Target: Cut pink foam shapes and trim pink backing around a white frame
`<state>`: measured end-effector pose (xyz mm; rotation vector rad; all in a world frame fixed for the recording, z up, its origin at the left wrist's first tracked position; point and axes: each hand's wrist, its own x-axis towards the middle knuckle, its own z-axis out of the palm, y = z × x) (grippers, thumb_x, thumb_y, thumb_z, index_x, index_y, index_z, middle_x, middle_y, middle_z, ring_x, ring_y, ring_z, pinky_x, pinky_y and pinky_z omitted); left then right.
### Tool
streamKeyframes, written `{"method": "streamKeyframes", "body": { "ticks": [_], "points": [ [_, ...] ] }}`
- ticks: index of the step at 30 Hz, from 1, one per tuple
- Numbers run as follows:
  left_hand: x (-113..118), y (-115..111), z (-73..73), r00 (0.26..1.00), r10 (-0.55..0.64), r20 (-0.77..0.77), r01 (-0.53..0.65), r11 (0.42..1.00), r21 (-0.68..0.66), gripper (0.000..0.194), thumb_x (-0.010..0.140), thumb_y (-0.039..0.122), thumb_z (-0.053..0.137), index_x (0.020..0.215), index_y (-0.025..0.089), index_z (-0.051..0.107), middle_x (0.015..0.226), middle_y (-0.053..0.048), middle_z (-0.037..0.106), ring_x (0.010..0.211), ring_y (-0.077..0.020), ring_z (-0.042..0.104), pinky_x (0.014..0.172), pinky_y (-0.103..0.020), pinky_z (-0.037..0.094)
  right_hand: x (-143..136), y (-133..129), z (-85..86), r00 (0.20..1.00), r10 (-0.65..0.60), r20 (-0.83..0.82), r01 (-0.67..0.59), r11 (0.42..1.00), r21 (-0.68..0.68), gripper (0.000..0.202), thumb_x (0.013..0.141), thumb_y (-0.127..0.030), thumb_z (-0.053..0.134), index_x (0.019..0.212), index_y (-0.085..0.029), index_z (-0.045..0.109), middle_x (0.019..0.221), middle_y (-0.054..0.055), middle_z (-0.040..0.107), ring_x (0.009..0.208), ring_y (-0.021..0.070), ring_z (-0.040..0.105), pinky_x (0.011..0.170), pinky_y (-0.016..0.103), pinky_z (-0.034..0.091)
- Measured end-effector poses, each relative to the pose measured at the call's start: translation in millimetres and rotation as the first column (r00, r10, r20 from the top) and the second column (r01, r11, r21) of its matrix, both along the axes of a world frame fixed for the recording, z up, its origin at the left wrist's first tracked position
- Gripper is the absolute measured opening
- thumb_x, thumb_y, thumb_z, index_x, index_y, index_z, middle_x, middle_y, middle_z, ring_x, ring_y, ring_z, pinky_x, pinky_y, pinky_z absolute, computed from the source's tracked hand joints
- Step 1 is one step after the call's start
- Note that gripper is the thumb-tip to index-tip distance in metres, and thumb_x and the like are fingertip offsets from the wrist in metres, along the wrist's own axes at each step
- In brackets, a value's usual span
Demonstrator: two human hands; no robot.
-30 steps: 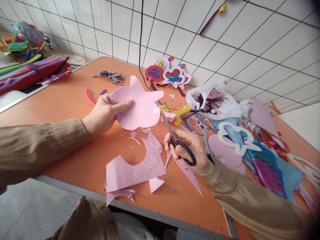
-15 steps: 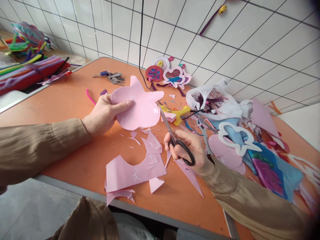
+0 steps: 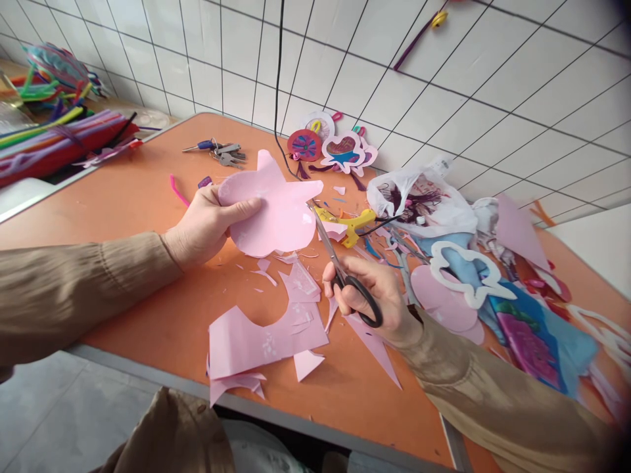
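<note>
Taking the pink cutout [image 3: 273,220] as the centre of the dial, the left hand [image 3: 200,226] sits at nine o'clock and pinches it by the edge, thumb pressed flat on the face, the other fingers mostly hidden behind. The cutout is held up over the bench [image 3: 162,309], rounded below, with two points jutting toward twelve and two o'clock.

At four o'clock the right hand [image 3: 379,295] is curled round the black handles of the scissors [image 3: 329,246]. Their blades slant toward ten o'clock, tips at the cutout's right edge; whether they bite into the paper I cannot tell.

Pink offcuts [image 3: 261,345] lie at six o'clock, near the front of the bench, and a pointed sliver [image 3: 377,348] lies between four and five. Just past three, beyond the blades, rests a yellow tool [image 3: 362,222], with a white plastic bag [image 3: 448,207] farther out at three o'clock. A white star-shaped frame [image 3: 438,259] lies between three and four. Keys [image 3: 229,156] sit between ten and eleven, and a round red ornament [image 3: 302,146] lies at one o'clock, near the tiled wall [image 3: 236,59].
</note>
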<state>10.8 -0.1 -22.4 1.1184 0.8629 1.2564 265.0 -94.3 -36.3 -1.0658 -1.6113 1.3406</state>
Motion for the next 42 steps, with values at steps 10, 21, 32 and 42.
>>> {"method": "streamKeyframes", "body": {
  "ticks": [10, 21, 32, 42],
  "points": [
    [-2.6, 2.5, 0.1, 0.998, 0.011, -0.066, -0.009, 0.999, 0.033, 0.041, 0.062, 0.039, 0.09, 0.089, 0.012, 0.077, 0.087, -0.008, 0.078, 0.087, -0.029, 0.075, 0.073, -0.035, 0.061, 0.4, 0.1, 0.0, 0.999, -0.007, 0.032, 0.008, 1.0, -0.02, 0.049, 0.084, -0.062, 0.071, 0.096, -0.015, 0.062, 0.071, -0.001, 0.055, 0.048, 0.006, 0.047, 0.045, 0.021, 0.037],
    [-1.8, 2.1, 3.2, 0.998, 0.044, -0.039, -0.044, 0.999, 0.018, 0.043, 0.058, 0.039, 0.092, 0.088, 0.012, 0.077, 0.087, -0.009, 0.079, 0.089, -0.0303, 0.075, 0.073, -0.035, 0.063, 1.0, 1.3, -3.1, 0.998, 0.036, -0.042, -0.038, 0.999, -0.03, 0.051, 0.081, -0.063, 0.073, 0.095, -0.015, 0.061, 0.075, 0.0, 0.055, 0.05, 0.0061, 0.046, 0.047, 0.021, 0.04],
    [-1.2, 0.6, 4.0, 0.999, 0.028, -0.035, -0.028, 1.0, 0.005, 0.037, 0.059, 0.037, 0.091, 0.085, 0.013, 0.078, 0.087, -0.009, 0.078, 0.091, -0.032, 0.075, 0.074, -0.037, 0.063, 0.0, 0.7, -1.3, 1.0, 0.011, -0.002, -0.012, 0.999, -0.038, 0.053, 0.08, -0.065, 0.072, 0.095, -0.015, 0.062, 0.074, 0.001, 0.056, 0.051, 0.0072, 0.045, 0.047, 0.023, 0.041],
    [-1.4, 0.5, 3.9, 0.997, 0.033, -0.064, -0.032, 0.999, 0.011, 0.04, 0.059, 0.039, 0.091, 0.086, 0.013, 0.077, 0.086, -0.008, 0.078, 0.092, -0.0317, 0.074, 0.073, -0.035, 0.062, 0.7, 0.7, -1.2, 1.0, 0.014, 0.013, -0.013, 0.999, -0.036, 0.053, 0.081, -0.065, 0.072, 0.095, -0.015, 0.062, 0.073, 0.001, 0.056, 0.05, 0.0072, 0.046, 0.047, 0.022, 0.041]
  ]
}}
